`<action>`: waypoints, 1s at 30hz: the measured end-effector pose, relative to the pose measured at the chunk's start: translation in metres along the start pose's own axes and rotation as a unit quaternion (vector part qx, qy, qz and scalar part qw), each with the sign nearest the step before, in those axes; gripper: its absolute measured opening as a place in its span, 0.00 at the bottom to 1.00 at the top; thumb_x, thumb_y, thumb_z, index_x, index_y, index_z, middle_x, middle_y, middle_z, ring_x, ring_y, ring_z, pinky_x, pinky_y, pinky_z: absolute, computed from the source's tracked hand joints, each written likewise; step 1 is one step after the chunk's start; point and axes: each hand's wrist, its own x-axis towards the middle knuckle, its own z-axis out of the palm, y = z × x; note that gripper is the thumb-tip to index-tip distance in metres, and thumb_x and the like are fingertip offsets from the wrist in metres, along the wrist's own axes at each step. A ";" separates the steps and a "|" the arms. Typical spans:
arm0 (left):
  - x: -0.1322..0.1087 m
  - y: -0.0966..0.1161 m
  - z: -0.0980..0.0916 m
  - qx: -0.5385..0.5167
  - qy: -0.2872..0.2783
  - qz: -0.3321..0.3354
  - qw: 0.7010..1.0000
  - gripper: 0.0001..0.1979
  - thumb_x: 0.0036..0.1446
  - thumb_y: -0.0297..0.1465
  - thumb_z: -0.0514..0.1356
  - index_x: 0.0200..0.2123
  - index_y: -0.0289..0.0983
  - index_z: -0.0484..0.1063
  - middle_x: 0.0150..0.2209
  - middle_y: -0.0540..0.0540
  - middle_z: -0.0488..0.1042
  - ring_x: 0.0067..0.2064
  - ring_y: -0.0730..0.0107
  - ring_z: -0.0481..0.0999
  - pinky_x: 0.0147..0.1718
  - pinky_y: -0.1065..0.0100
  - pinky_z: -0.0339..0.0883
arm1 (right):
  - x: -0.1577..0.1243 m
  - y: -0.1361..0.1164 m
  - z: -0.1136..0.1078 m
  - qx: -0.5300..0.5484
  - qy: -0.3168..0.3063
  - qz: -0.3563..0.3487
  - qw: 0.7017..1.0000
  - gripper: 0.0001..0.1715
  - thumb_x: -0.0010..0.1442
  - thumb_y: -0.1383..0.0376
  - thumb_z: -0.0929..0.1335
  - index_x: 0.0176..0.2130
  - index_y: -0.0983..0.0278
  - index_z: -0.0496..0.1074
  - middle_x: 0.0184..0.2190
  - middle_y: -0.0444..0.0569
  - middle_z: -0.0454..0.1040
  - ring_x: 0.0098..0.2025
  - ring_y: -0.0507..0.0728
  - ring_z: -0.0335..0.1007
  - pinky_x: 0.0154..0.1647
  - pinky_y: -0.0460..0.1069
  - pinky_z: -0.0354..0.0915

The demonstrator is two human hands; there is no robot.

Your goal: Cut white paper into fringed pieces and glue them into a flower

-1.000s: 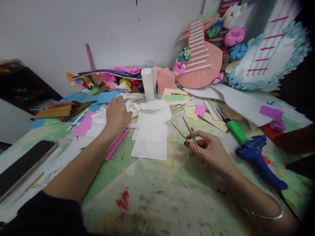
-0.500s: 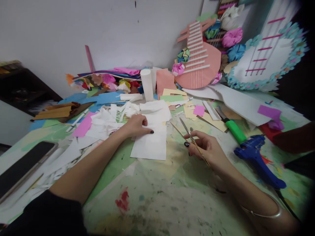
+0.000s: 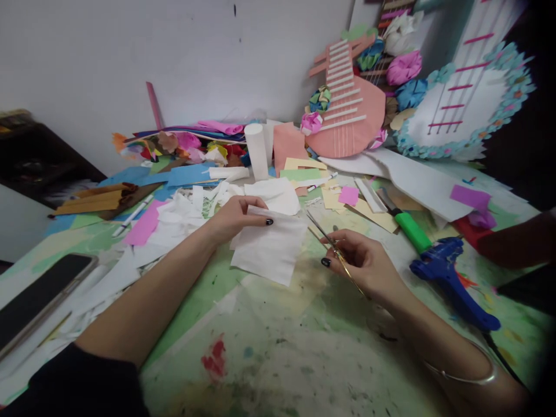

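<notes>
Between thumb and fingers, my left hand (image 3: 241, 219) pinches the upper left corner of a thin white sheet of paper (image 3: 271, 246). That sheet is tilted, with another white piece partly showing under its left side. My right hand (image 3: 362, 258) is closed around a pair of scissors (image 3: 334, 246) with gold-coloured handles. The scissor blades point up and left, just right of the paper and apart from it; they look nearly together. More white paper (image 3: 278, 194) lies just beyond my left hand.
White scraps (image 3: 182, 217) crowd the left side, near a phone (image 3: 47, 295). A blue glue gun (image 3: 456, 284) and a green-handled knife (image 3: 412, 231) lie at right. A white roll (image 3: 257, 153) stands behind. Paper instruments, including a pink one (image 3: 360, 116), lean against the wall.
My left hand has lifted the white sheet's corner, and the sheet has turned and tilted. The scissor blades have come closer together.
</notes>
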 end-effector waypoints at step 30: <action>-0.035 0.035 0.037 -0.082 -0.120 0.014 0.989 0.13 0.41 0.31 0.62 0.20 0.37 0.57 0.35 0.45 0.77 0.27 0.72 0.69 0.22 0.70 0.51 | -0.009 -0.003 -0.008 -0.442 0.191 -0.357 0.800 0.14 0.57 0.65 0.68 0.45 0.64 0.73 0.28 0.48 0.76 0.25 0.51 0.68 0.27 0.46 0.63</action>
